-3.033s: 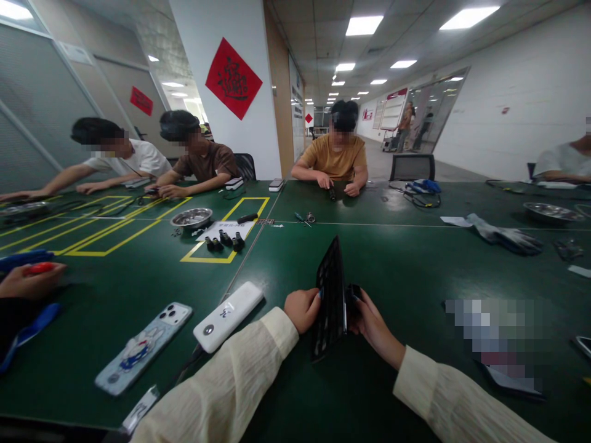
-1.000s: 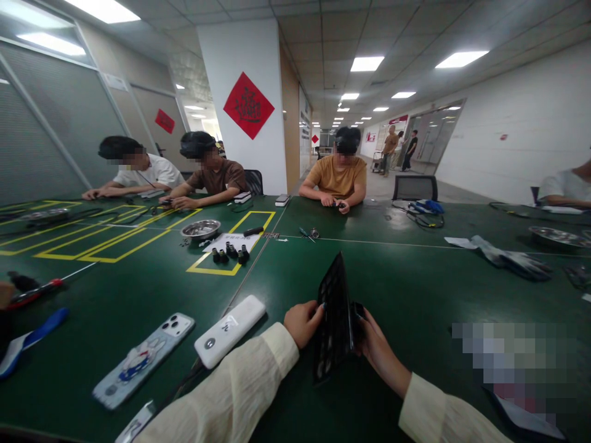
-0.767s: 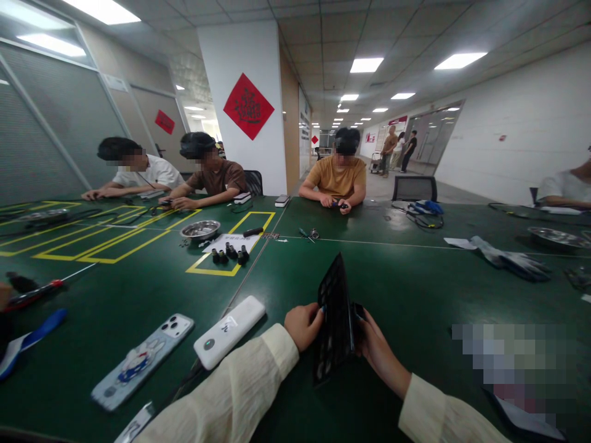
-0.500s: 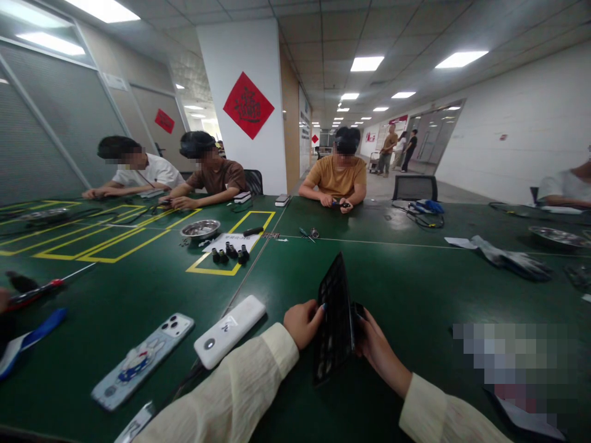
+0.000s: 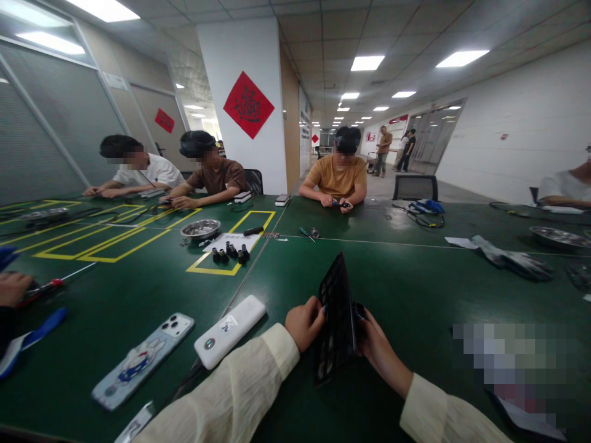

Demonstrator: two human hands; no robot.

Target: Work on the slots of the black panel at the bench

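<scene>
Above the green table, a thin black rectangular panel [image 5: 333,323] is held tilted on edge, with rows of dark squarish sections on the face that shows. My left hand [image 5: 305,323] grips its left side, thumb against the panel's face. Behind the right edge, my right hand [image 5: 373,344] is closed around a small dark block-like part [image 5: 358,311]; the panel hides some of those fingers. Whether that part is joined to the panel I cannot tell. To the left of my left hand lie a white power bank [image 5: 229,332] and a phone in a rabbit-print case [image 5: 143,362].
Black cylindrical parts [image 5: 229,253] stand on a paper sheet near a metal bowl [image 5: 200,229]. Gloves [image 5: 512,258] lie at right. A co-worker's hand [image 5: 13,288] is beside a red-handled screwdriver [image 5: 41,289] at left. Other people sit across the table [image 5: 415,289].
A co-worker's hand has come further into view at the left edge, by the screwdriver. My hands and the black panel have barely moved.
</scene>
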